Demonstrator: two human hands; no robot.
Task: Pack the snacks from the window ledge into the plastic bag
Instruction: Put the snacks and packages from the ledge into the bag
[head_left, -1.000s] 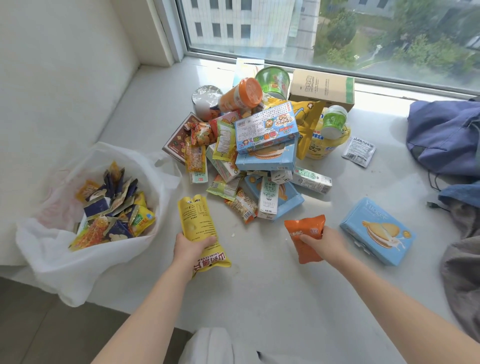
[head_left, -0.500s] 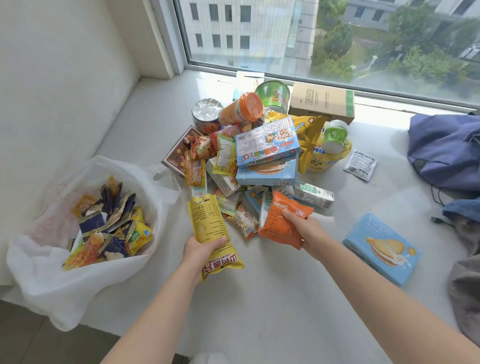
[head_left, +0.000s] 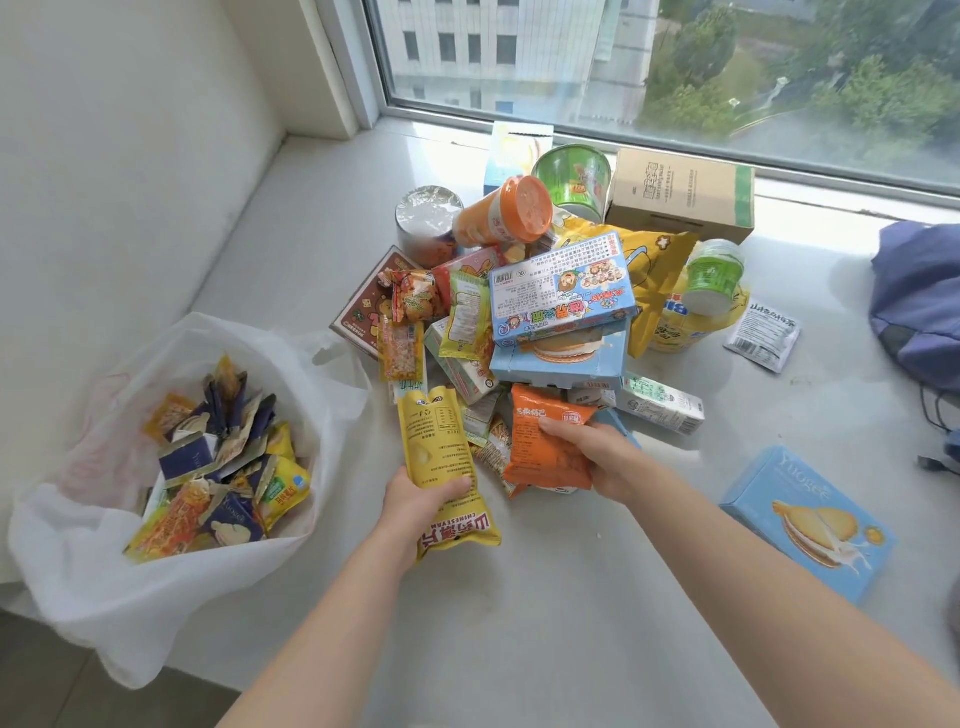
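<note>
A long yellow packet (head_left: 435, 431), held by its lower half in the left grip (head_left: 422, 501), points away. An orange packet (head_left: 545, 441) sits in the right grip (head_left: 610, 457), just right of it. The snack pile (head_left: 563, 304) lies beyond both grips. The open white plastic bag (head_left: 72, 540), part-filled, is left of them.

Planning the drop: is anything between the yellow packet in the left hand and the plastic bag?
Nothing visible: only bare ledge separates the yellow packet, held by the left hand, from the plastic bag, whose mouth lies open.
</note>
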